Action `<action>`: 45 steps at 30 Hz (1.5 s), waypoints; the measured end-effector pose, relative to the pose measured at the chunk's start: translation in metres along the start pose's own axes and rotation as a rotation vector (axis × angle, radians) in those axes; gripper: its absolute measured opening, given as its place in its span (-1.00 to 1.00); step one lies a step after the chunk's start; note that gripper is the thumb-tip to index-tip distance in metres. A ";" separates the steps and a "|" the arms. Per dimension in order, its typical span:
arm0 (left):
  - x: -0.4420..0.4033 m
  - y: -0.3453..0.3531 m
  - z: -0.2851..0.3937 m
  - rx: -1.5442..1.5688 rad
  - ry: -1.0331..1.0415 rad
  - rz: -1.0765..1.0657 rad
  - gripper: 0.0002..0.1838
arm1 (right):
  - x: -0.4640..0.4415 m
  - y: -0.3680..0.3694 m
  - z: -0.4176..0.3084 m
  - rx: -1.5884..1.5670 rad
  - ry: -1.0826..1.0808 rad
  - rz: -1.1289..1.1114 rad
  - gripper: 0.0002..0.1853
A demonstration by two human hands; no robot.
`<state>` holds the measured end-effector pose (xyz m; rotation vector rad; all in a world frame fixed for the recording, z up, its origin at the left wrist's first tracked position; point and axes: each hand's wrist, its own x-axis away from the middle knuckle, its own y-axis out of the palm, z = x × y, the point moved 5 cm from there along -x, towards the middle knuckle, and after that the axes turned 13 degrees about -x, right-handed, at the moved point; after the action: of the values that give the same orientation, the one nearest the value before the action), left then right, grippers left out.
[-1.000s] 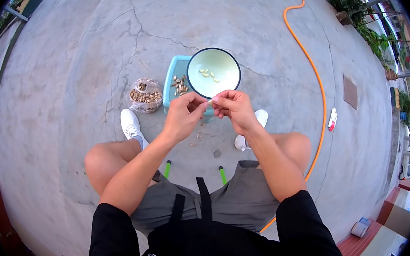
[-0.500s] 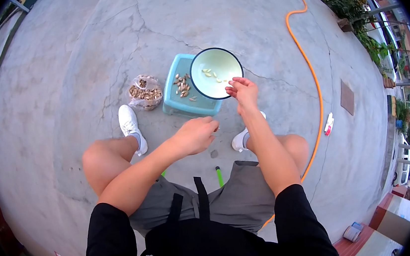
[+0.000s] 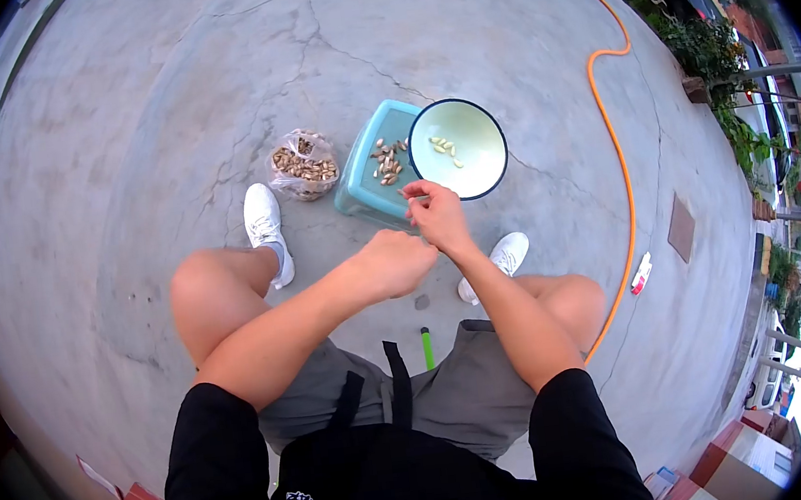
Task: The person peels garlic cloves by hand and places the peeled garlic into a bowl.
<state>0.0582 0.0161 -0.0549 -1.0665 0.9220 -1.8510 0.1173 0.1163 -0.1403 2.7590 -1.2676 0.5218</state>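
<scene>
My left hand point(image 3: 392, 263) is closed in a loose fist in front of the stool; whatever it may hold is hidden. Just beyond it, my right hand point(image 3: 438, 215) has its fingers bent together at the near edge of the light-blue plastic stool point(image 3: 365, 193), by a small scrap too tiny to make out. Brown unpeeled garlic cloves point(image 3: 388, 163) lie in a loose heap on the stool top. On its right side sits a pale enamel bowl point(image 3: 481, 159) with a dark rim, tilted a little, holding several peeled cloves point(image 3: 443, 144).
A clear plastic bag of unpeeled cloves point(image 3: 304, 167) stands on the concrete floor left of the stool. My white shoes point(image 3: 262, 216) flank the stool. An orange hose point(image 3: 611, 130) runs along the right, with a small red-and-white packet point(image 3: 641, 273) beside it.
My right hand has come back from over the bowl to the stool's near edge. My left hand has moved slightly right, and the hands are closer together. The whole view has shifted a little.
</scene>
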 end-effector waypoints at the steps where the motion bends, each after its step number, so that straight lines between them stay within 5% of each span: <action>1: 0.002 0.004 -0.002 -0.030 0.002 -0.048 -0.84 | -0.003 0.003 0.007 0.001 -0.002 -0.005 -0.80; 6: 0.012 0.015 -0.009 -0.101 0.000 -0.131 -0.83 | -0.015 0.022 0.013 0.640 -0.392 0.016 -0.75; 25: 0.025 -0.005 -0.019 -0.071 -0.037 0.069 -0.83 | -0.040 0.051 0.029 1.022 -0.405 0.063 -0.86; 32: 0.024 -0.006 -0.021 -0.082 -0.026 0.063 -0.82 | -0.032 0.051 0.022 0.947 -0.359 0.058 -0.91; 38: 0.022 -0.027 -0.018 0.068 0.010 0.182 -0.78 | -0.014 0.032 -0.016 0.565 -0.548 0.234 -0.87; 40: 0.019 -0.035 -0.017 0.091 -0.001 0.182 -0.76 | -0.017 0.013 -0.018 0.359 -0.384 0.228 -0.83; 44: 0.008 -0.029 -0.022 -0.011 -0.028 0.249 -0.79 | -0.008 -0.042 -0.032 0.176 -0.408 0.335 -0.78; 45: 0.021 -0.033 -0.036 -0.039 -0.149 0.207 -0.81 | -0.028 -0.038 -0.032 -0.040 -0.238 0.262 -0.80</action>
<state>0.0102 0.0181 -0.0331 -1.0740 0.9458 -1.5695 0.1200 0.1674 -0.1161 2.7000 -1.6850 0.1794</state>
